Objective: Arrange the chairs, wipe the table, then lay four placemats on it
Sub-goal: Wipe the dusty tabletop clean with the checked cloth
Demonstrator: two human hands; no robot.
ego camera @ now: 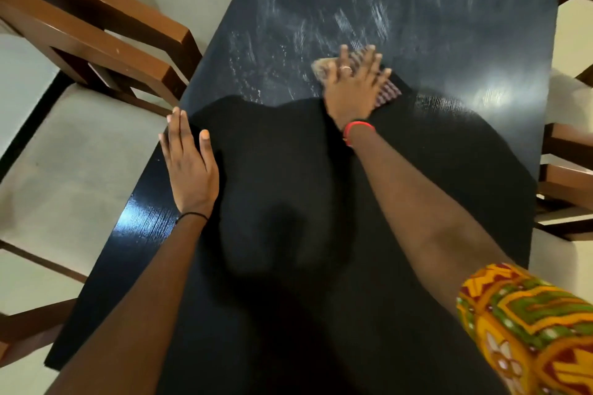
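- The right hand (pixel 353 86) lies flat on a small cloth, beige with a striped part (pixel 321 69). The fingers are straight and spread apart and press the cloth down, without curling around it.
- The cloth is near the middle of the black rectangular wooden table (pixel 449 42), fully on the top.
- The left hand (pixel 189 163) rests open on the table's left edge, with the fingers straight and close together and the thumb a little apart. It holds nothing.
- I judge that the wiping step is in progress. Pale smeared streaks cover the far half of the table, and no placemats are in view.
- Risk: the cloth is only pressed, not gripped, so a fast stroke could let it slide out or bunch up under the palm.
- Risk: the streaks may dry as marks if the cloth only spreads the moisture around.
- Risk: the left palm may leave prints on the glossy surface, so that spot would need another pass.
- Risk: the brown wooden chair with a cream seat cushion (pixel 96 19) stands just beside the left edge, and a wide stroke could knock it.
- Writing: I can read no brand, label or text. The yellow, green and red patterned sleeve (pixel 526 330) shows only ornament.
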